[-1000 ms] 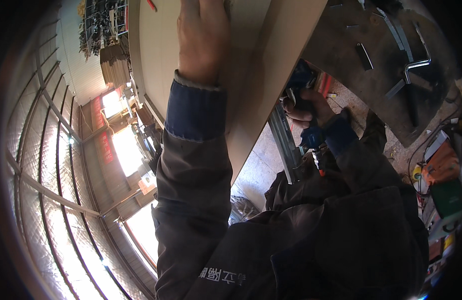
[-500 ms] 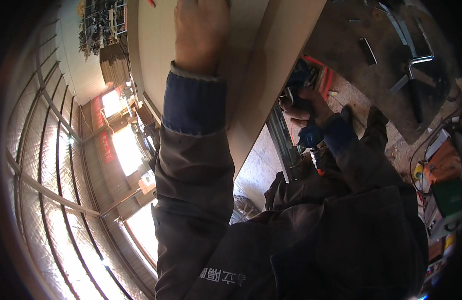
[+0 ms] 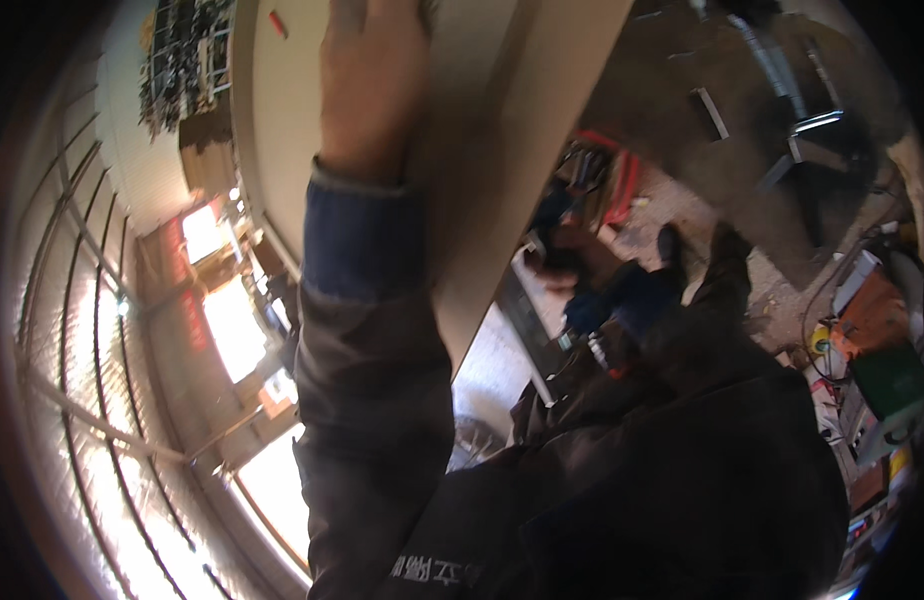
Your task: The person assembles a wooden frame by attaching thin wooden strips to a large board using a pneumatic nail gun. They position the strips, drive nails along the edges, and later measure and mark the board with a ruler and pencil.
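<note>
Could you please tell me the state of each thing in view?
Left hand: over the tan board, fingertips out of frame.
Right hand: closed around the blue drill.
Blue drill: held, chuck toward the person; running or not, unclear.
Small red object: on the tan board.
Cranked metal rod: on the dark tabletop.

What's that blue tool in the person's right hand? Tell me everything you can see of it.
It looks like a handheld power drill, somewhat blurred. The body is blue and black, perhaps plastic, with a silvery, metal-looking nose and a small orange-red tip. The right hand grips its dark middle, and the nose points back toward the person's dark clothing. Its far end is near the large tan board's slanting edge; whether they touch is unclear.
</note>
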### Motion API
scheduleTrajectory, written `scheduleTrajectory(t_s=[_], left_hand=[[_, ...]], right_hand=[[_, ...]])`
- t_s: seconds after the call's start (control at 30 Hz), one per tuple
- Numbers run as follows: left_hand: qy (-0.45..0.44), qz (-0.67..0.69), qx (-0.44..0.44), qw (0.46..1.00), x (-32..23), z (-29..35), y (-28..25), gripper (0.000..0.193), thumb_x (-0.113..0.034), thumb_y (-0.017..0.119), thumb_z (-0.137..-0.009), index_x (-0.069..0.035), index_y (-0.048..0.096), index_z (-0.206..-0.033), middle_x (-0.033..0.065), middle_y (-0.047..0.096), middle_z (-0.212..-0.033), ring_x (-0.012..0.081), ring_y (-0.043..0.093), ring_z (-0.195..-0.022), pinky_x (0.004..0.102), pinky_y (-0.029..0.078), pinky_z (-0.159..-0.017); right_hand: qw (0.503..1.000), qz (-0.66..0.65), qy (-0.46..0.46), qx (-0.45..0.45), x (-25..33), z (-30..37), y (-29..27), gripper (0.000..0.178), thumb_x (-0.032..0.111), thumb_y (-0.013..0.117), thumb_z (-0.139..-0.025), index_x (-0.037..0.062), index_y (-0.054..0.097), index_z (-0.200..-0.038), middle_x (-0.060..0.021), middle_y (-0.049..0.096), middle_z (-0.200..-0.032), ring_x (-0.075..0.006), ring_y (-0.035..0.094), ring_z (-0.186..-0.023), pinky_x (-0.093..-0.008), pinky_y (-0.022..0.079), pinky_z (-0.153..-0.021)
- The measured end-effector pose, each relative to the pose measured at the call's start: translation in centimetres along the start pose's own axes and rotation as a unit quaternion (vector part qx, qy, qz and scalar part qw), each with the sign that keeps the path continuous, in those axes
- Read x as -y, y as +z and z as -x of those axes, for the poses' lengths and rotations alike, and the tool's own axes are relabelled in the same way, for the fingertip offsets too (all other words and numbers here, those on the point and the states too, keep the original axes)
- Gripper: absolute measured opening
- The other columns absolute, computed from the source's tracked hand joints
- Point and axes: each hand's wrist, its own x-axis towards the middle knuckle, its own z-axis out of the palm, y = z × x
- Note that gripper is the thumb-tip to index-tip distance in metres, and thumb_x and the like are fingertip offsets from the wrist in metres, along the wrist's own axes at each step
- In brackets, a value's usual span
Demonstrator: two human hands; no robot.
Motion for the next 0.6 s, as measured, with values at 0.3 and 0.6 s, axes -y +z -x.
scheduleTrajectory(t_s=[0.3, 0.6], left_hand=[[-0.120, 0.241, -0.064, 0.961, -1.5, -0.6, 1.4, 0.053, -0.046, 0.049, -0.103, 0.003, 0.063, -0.121, 0.0243, 0.064, -0.117, 0.0405, 0.060, -0.110, 0.0440, 0.047, -0.094], [-0.142, 0.301, -0.073, 0.940, -3.2, -1.0, 0.5, 0.055, -0.045, 0.051, -0.103, 0.006, 0.064, -0.121, 0.0239, 0.070, -0.114, 0.0359, 0.065, -0.109, 0.0398, 0.048, -0.096]], right_hand=[[1.000, 0.026, -0.007, -0.012, 0.1, 0.0, 1.9, 0.034, 0.027, 0.060, -0.098, 0.0001, 0.058, -0.118, -0.0165, 0.067, -0.097, -0.0120, 0.055, -0.058, -0.0295, 0.046, -0.049], [0.933, 0.249, -0.130, -0.223, 3.4, 8.2, 11.0, 0.036, 0.019, 0.063, -0.093, -0.0023, 0.059, -0.122, -0.0161, 0.072, -0.091, -0.0158, 0.063, -0.060, -0.0319, 0.054, -0.056]])
